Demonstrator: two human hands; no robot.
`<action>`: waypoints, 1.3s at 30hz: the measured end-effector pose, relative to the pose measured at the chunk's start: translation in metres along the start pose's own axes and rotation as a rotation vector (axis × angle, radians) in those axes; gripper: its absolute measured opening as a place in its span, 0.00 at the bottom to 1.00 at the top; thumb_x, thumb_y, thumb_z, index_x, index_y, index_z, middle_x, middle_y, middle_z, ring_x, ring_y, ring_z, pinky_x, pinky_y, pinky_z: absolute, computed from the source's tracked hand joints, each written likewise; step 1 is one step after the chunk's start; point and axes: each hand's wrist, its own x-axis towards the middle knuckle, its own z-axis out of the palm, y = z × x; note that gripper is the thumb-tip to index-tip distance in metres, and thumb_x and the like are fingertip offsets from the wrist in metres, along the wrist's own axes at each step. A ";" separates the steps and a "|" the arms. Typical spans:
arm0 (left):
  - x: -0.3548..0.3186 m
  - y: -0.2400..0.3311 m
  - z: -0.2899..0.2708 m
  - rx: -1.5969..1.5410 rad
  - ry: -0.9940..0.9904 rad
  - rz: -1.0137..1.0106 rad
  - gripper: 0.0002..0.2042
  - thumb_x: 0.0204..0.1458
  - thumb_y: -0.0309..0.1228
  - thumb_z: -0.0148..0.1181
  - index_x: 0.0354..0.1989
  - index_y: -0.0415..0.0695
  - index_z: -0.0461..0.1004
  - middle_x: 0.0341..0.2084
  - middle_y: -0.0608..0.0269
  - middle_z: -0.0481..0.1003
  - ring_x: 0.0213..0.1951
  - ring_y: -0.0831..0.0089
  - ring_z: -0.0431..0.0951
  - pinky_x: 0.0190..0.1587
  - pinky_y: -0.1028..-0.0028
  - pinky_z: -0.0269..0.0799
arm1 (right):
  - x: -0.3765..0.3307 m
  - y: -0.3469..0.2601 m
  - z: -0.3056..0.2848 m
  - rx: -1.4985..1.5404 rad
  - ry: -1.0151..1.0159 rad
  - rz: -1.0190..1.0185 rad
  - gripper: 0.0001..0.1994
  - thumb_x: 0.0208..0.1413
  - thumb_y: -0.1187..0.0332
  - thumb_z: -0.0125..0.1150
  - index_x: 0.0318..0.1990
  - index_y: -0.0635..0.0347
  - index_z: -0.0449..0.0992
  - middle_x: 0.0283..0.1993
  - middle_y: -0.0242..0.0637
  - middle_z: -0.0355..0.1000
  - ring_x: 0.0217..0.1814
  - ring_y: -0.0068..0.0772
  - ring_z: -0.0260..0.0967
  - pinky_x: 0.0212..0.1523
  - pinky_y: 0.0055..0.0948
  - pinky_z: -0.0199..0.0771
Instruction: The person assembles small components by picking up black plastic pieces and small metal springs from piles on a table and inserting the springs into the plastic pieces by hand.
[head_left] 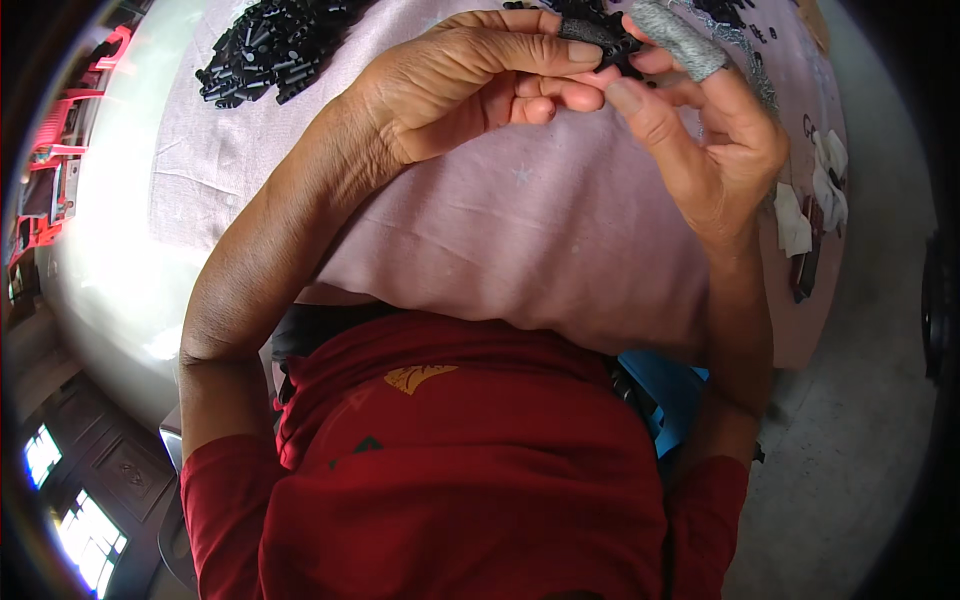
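Above the pink cloth, both of my hands meet at the top of the view around a small black piece (622,48). The thumb and index finger of my left hand (450,85) are closed on it, and a dark grey wrapping covers that index fingertip. From the other side my right hand (715,150) pinches at the same piece, its thumb tip close below it. Light grey wrapping (682,38) covers one finger of the right hand. My fingers hide much of the piece, so its exact kind cannot be made out.
A heap of small black tubular parts (265,55) lies on the pink tablecloth (500,230) at the far left. Silvery strands (762,80) lie beyond my right hand. White scraps of cloth (828,175) and a dark narrow tool (805,268) are near the right edge.
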 end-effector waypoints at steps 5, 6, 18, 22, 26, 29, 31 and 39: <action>0.003 -0.002 0.004 0.016 0.025 -0.005 0.11 0.58 0.27 0.65 0.48 0.41 0.79 0.39 0.63 0.83 0.40 0.77 0.83 0.43 0.81 0.79 | -0.003 0.025 0.007 -0.247 0.014 -0.292 0.20 0.44 0.70 0.79 0.47 0.63 0.83 0.38 0.33 0.80 0.35 0.20 0.74 0.35 0.19 0.74; 0.003 -0.003 0.003 0.011 0.016 -0.002 0.11 0.57 0.27 0.65 0.48 0.41 0.79 0.39 0.63 0.83 0.40 0.78 0.82 0.43 0.81 0.79 | -0.002 0.024 0.009 -0.278 0.030 -0.279 0.22 0.41 0.68 0.81 0.46 0.62 0.83 0.36 0.32 0.79 0.32 0.20 0.73 0.33 0.20 0.73; 0.000 -0.010 -0.001 0.307 0.062 0.186 0.13 0.59 0.32 0.64 0.50 0.39 0.78 0.42 0.63 0.81 0.43 0.80 0.80 0.46 0.81 0.78 | -0.001 0.027 0.009 -0.374 0.028 -0.453 0.17 0.42 0.71 0.77 0.41 0.65 0.82 0.31 0.32 0.76 0.27 0.22 0.68 0.29 0.21 0.70; 0.000 -0.009 -0.002 0.289 0.080 0.168 0.13 0.60 0.33 0.63 0.49 0.39 0.79 0.41 0.63 0.81 0.41 0.80 0.80 0.45 0.81 0.78 | 0.002 0.030 0.007 -0.328 0.026 -0.514 0.17 0.43 0.72 0.76 0.42 0.65 0.82 0.32 0.33 0.76 0.27 0.23 0.69 0.29 0.22 0.71; -0.002 -0.007 0.007 0.256 0.046 0.147 0.10 0.60 0.32 0.64 0.46 0.40 0.80 0.37 0.62 0.82 0.38 0.81 0.82 0.40 0.83 0.78 | -0.002 0.029 0.007 -0.364 0.030 -0.440 0.18 0.44 0.71 0.76 0.43 0.66 0.82 0.35 0.36 0.78 0.32 0.26 0.75 0.33 0.22 0.75; -0.002 -0.010 0.011 0.300 0.024 0.157 0.09 0.59 0.32 0.65 0.43 0.42 0.81 0.34 0.64 0.83 0.37 0.82 0.82 0.38 0.85 0.78 | 0.001 0.032 0.006 -0.358 0.028 -0.490 0.18 0.44 0.70 0.77 0.44 0.66 0.82 0.38 0.39 0.79 0.37 0.30 0.78 0.37 0.24 0.78; -0.002 -0.011 0.010 0.352 0.005 0.157 0.10 0.59 0.33 0.65 0.44 0.42 0.82 0.35 0.68 0.82 0.38 0.82 0.81 0.42 0.83 0.79 | 0.001 0.032 0.007 -0.369 0.003 -0.547 0.20 0.44 0.69 0.78 0.45 0.65 0.82 0.41 0.42 0.80 0.42 0.35 0.80 0.42 0.27 0.79; -0.001 -0.010 0.008 0.323 -0.019 0.152 0.13 0.62 0.34 0.60 0.49 0.39 0.79 0.38 0.63 0.81 0.41 0.79 0.80 0.46 0.78 0.79 | 0.001 0.030 0.010 -0.396 0.019 -0.514 0.20 0.43 0.69 0.79 0.45 0.65 0.82 0.42 0.41 0.80 0.41 0.35 0.80 0.42 0.27 0.79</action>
